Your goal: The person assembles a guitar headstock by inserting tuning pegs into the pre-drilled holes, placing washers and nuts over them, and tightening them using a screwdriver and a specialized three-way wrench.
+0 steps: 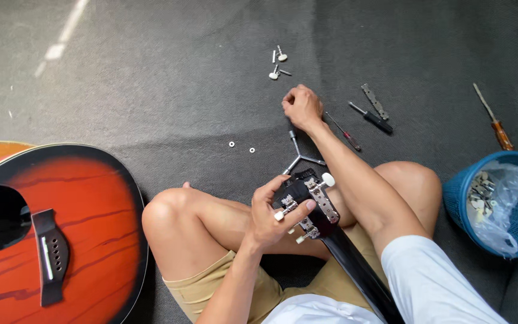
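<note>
Left hand [271, 216] grips a black guitar headstock [307, 204] over the lap; right hand [301, 105] reaches to the mat, curled shut on something I cannot make out.

Loose tuner pegs [278, 65] beyond the right hand and tiny washers [241, 147] left of it could roll off and vanish (small, round, bright metal on ribbed grey mat [169, 78]); the glossy neck might slip from one hand.

Grey mat [151, 78]: screwdrivers [372, 117], washers [241, 147], pegs [278, 65].

Khaki shorts [211, 287] are worn below the left hand [269, 217], a white short-sleeved shirt [433, 282] behind the right hand [301, 105]; legs are bare.
</note>
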